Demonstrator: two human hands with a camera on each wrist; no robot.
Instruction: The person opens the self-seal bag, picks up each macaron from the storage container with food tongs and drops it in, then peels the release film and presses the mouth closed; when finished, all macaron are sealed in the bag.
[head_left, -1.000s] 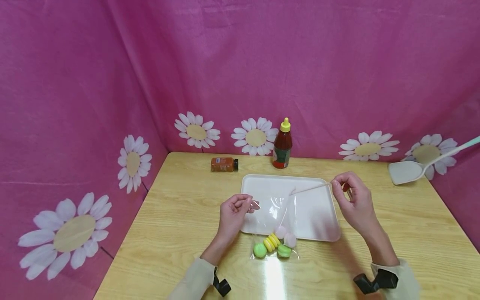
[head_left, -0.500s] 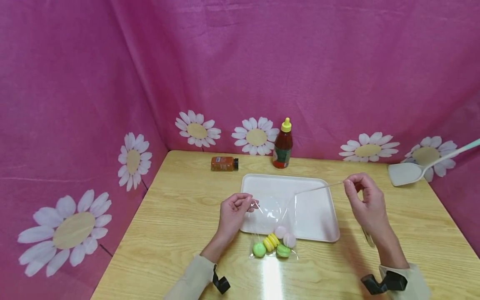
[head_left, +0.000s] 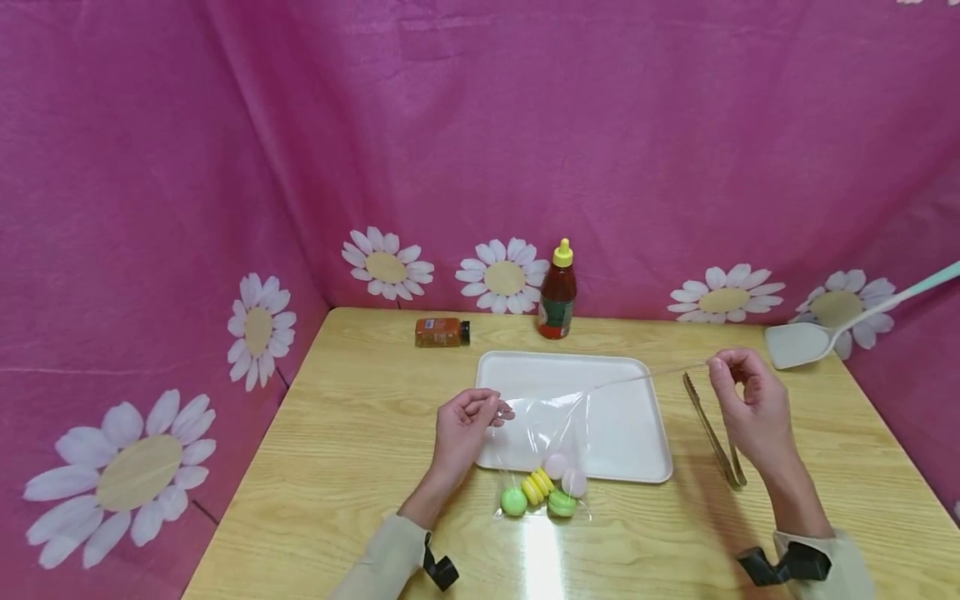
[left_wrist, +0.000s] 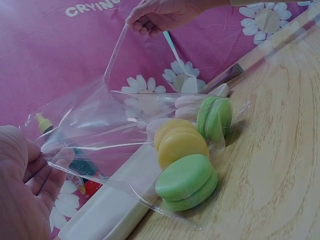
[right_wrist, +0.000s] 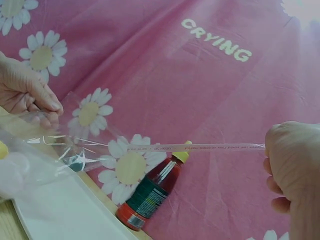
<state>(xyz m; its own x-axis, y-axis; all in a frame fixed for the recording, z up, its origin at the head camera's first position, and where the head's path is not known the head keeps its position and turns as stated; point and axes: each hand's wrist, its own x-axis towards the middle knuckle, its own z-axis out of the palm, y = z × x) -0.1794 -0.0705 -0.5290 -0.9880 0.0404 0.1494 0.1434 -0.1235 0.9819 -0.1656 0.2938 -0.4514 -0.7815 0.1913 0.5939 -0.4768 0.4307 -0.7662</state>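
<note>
A clear plastic bag [left_wrist: 130, 150] holds several macarons in green, yellow and pale pink, such as the front green macaron [left_wrist: 185, 182]. In the head view, its filled end lies on the table before the white tray [head_left: 630, 442], its top raised over it. My left hand [head_left: 467, 425] pinches the bag's upper left corner between thumb and fingers. Out to the right, my right hand [head_left: 753, 408] pinches the end of a narrow strip [right_wrist: 200, 147] with tiny print. That strip runs taut to the bag's upper right corner.
Metal tongs [head_left: 712, 429] lie between the tray and my right forearm. Behind the tray stands a yellow-capped red sauce bottle [head_left: 557, 296]; a small spice jar [head_left: 441, 332] lies to its left. A white spatula [head_left: 801, 343] leans at the far right.
My right hand has moved to the right, drawing the strip out further from the bag. The tongs now show beside it. My left hand has kept its hold on the corner.
</note>
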